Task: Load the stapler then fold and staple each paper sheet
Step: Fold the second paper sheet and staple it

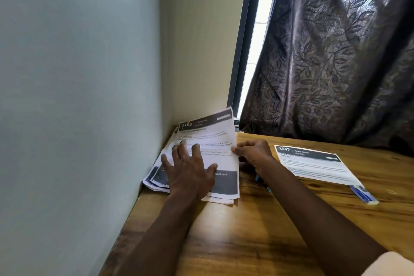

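Pressing down on the stack of printed sheets (154, 184) in the corner of the wooden desk (246, 231), the left hand (190, 170) lies flat with its fingers spread wide, palm on the lower half of the top sheet (208, 136). The right hand (253, 152) pinches that sheet's right edge between thumb and curled fingers. The far half of the sheet rises off the pile and leans toward the wall, bent along a line just beyond the left fingertips, so I judge that a fold in this sheet is being started rather than finished.

No staple shows in any paper here. No stapler is plainly in view: a small teal piece (257, 178) peeks out from under the right wrist, and I cannot tell what it is. A blue-and-white object (364, 195) lies at the near corner of a lone sheet (313, 163), which rests flat and apparently unfolded on the desk, well to the right of the stack; it could be a staple box, though blur leaves that uncertain. Whether the loading step is done cannot be read from this view.

By my reckoning the task is early: one fold under way, several sheets beneath it, the lone sheet flat, and all the stapling left
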{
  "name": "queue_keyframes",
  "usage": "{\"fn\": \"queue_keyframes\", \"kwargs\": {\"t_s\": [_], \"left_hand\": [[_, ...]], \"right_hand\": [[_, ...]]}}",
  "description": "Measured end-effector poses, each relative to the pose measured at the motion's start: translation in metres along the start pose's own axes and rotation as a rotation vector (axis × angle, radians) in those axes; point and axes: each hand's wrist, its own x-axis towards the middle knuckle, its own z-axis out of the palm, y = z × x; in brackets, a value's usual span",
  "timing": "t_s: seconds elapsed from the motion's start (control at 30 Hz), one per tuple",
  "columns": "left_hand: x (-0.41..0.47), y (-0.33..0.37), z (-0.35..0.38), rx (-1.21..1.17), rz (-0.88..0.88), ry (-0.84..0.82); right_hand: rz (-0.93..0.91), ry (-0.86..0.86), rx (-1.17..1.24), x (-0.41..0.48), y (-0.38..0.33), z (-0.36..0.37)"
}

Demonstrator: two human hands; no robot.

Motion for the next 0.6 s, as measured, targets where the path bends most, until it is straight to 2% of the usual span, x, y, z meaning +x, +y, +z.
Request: {"fn": "queue_keyframes", "kwargs": {"t_s": [0.1, 0.27, 0.43, 0.6], "left_hand": [[0.001, 0.001, 0.000, -0.029, 0.017, 0.059], [0.005, -0.006, 0.000, -0.144, -0.024, 0.208], [0.004, -0.004, -0.006, -0.257, 0.096, 0.376], [0.001, -0.002, -0.013, -0.291, 0.245, 0.440]], "right_hand": [[-0.050, -0.001, 0.054, -0.005, -0.003, -0.004], [-0.150, -0.037, 0.355, -0.028, -0.012, -0.018], [-0.486, -0.066, 0.219, -0.053, -0.023, -0.043], [-0.630, -0.101, 0.091, -0.072, -0.033, -0.068]]}}
